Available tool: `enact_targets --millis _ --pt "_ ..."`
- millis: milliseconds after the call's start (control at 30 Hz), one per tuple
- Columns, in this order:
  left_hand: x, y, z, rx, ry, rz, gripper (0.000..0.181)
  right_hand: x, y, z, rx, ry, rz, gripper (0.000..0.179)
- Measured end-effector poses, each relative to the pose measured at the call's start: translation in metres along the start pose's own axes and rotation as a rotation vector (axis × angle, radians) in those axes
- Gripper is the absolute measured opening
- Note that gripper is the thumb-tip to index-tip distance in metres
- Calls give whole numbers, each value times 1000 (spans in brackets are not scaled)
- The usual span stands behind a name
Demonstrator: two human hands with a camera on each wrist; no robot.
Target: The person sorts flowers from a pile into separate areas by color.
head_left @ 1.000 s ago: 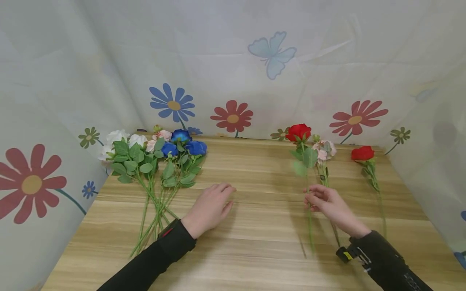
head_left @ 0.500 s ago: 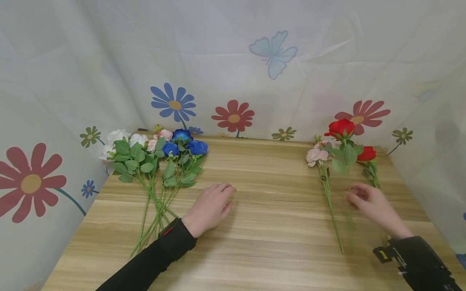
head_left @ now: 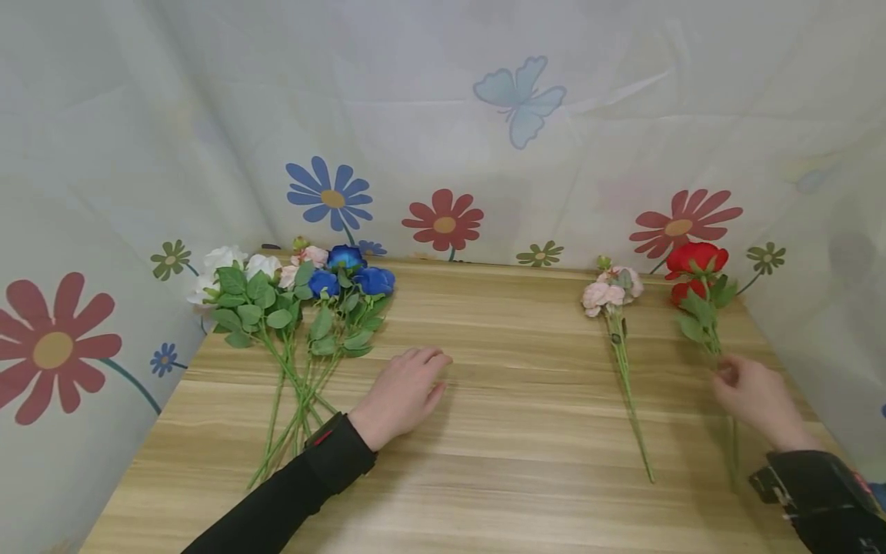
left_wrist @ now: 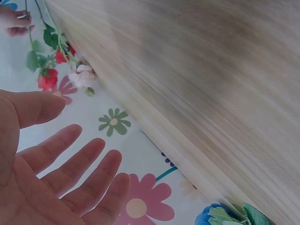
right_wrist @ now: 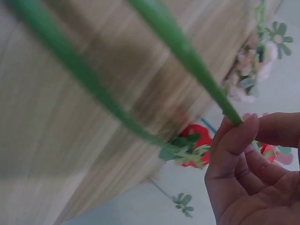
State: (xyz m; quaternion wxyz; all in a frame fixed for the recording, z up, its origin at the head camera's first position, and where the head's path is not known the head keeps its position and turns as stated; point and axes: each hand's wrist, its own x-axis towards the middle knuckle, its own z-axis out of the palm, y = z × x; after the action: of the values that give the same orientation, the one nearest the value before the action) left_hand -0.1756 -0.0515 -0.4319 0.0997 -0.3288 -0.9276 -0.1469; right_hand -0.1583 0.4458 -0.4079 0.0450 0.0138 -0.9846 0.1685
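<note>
At the table's right side, my right hand pinches the green stem of a red rose between thumb and index finger. A second red rose lies just beneath it on the table, partly covered in the head view. My left hand hovers or rests near the middle of the table, palm down, holding nothing. In the left wrist view its fingers are spread and relaxed. Left of the right hand lies a pink flower with a long stem.
On the left of the wooden table lie white roses, pink flowers and blue roses, their stems crossing toward the front. A patterned curtain hangs behind the table's back edge.
My right hand has carried the red rose rightward, past the pink flower, and lowered it over the other red rose. The left hand has stayed nearly still.
</note>
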Motion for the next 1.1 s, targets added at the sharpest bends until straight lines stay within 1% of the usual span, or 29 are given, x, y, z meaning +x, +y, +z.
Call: enact_targets --millis 167,467,633,767,967,1100 --pt "0 -1 0 5 9 8 33 1 11 -1 -31 -67 29 34" --pt "-1 -1 1 14 4 15 33 7 26 3 -59 -185 77 37" --pt "-2 -2 2 13 -2 15 33 8 30 4 -67 -195 104 33" --pt "-3 -2 2 13 -4 14 33 9 33 4 -78 -195 115 34" --pt "-3 -3 2 9 -8 11 33 8 34 3 -66 -226 152 45" --pt "-4 -4 3 2 -21 1 34 7 33 2 -69 -214 177 53"
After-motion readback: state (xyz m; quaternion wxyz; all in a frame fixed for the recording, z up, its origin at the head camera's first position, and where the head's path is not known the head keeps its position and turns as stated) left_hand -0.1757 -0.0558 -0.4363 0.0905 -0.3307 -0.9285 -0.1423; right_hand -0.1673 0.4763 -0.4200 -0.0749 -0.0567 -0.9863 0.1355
